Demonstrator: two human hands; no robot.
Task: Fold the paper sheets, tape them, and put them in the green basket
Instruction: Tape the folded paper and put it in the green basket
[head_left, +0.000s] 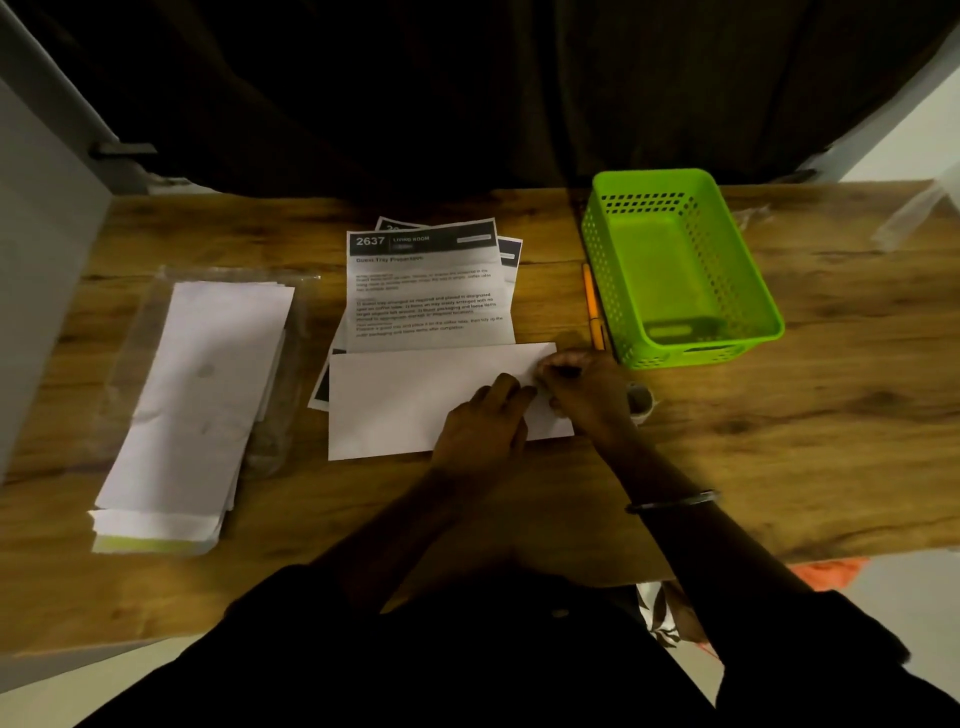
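A folded sheet (415, 400) lies blank side up at the near middle of the table (831, 415), its long axis running left to right across the person's front, with its far edge overlapping a printed sheet (428, 291) that heads a small pile.

Both hands work at the sheet's right end. The left hand (485, 423) rests flat on the paper, fingers close together and pressing down. The right hand (582, 392) sits just beside it at the right edge, fingertips drawn together as if pinching something small against the paper; whether that is a strip of tape cannot be told. A bangle (672, 501) circles the right wrist, and a tape roll (640, 400) seems to peek out from behind that hand.

The step in hand looks like sealing the folded edge.

The basket (675, 265) stands empty to the right and farther back, close to the right hand, with an orange pen (592, 306) lying along its left side. The right hand is the nearer one for the coming transfer, which would carry the sheet rightward and away from the body. The sheet's long axis would likely have to turn to match the basket's length.

Well apart at the left lies a stack (197, 405) of folded white papers on a clear sleeve.
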